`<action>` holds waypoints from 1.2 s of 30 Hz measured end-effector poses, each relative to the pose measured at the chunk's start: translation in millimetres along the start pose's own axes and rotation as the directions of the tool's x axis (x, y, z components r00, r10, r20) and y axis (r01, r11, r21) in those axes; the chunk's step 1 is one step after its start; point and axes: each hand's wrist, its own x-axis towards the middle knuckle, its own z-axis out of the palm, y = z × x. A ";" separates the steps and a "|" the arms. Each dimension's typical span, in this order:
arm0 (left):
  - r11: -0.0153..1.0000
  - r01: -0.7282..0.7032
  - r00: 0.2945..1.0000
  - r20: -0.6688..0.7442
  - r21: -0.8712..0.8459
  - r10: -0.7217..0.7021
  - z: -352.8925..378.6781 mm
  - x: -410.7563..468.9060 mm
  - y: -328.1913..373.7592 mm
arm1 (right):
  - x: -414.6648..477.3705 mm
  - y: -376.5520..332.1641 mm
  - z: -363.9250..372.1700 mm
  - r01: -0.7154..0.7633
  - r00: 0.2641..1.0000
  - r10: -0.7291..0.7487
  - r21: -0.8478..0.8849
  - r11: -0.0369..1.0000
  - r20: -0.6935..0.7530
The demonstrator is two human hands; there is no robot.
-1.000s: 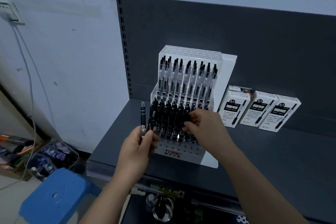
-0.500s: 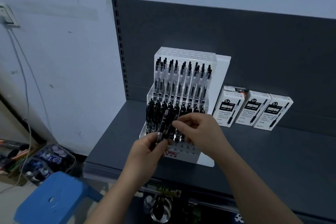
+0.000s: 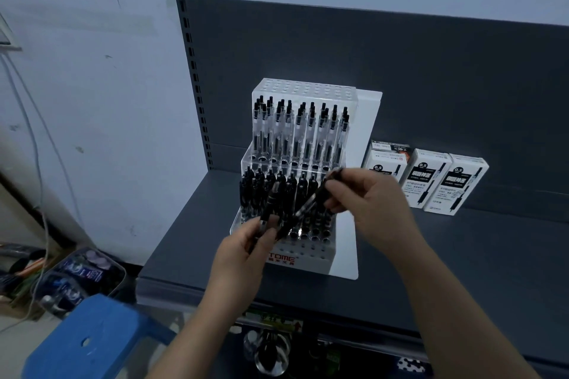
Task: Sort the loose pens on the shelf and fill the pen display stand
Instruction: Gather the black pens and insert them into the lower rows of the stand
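Looking down on a dark grey metal shelf [image 3: 462, 255] bearing a white and clear tiered plastic pen display stand [image 3: 366, 120]. Below and left of the stand, off the shelf, a blue plastic stool [image 3: 92, 341]. Just right of the stand, against the shelf's back panel, three white cardboard pen boxes [image 3: 428, 181] side by side. In front of the stand's lower tier, the left hand [image 3: 243, 255], fingers curled round a black pen [image 3: 271, 200] held nearly upright before the slotted black pens [image 3: 252, 191]. Before the stand's right edge, the right hand [image 3: 369, 197], fingertips pinching a black-and-clear pen [image 3: 314, 198], slanted, lower end toward the left hand. Filling the stand's upper tier, clear-barrelled pens [image 3: 295, 132]; along its front rows, bare holes.
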 end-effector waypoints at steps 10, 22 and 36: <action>0.998 0.017 0.996 -0.084 -0.056 -0.022 -5.7 5.9 -6.2 | 4.7 7.6 9.1 0.218 0.974 -0.211 -0.551 0.805 0.077; 0.996 -0.004 0.998 -0.066 -0.088 -0.002 -1.6 2.2 0.7 | 9.2 28.0 33.8 0.037 0.997 0.011 -0.619 0.784 0.074; 0.998 -0.041 0.993 0.105 -0.043 0.046 21.8 0.0 9.8 | -15.8 8.9 21.1 -0.093 0.984 0.087 0.029 0.995 0.153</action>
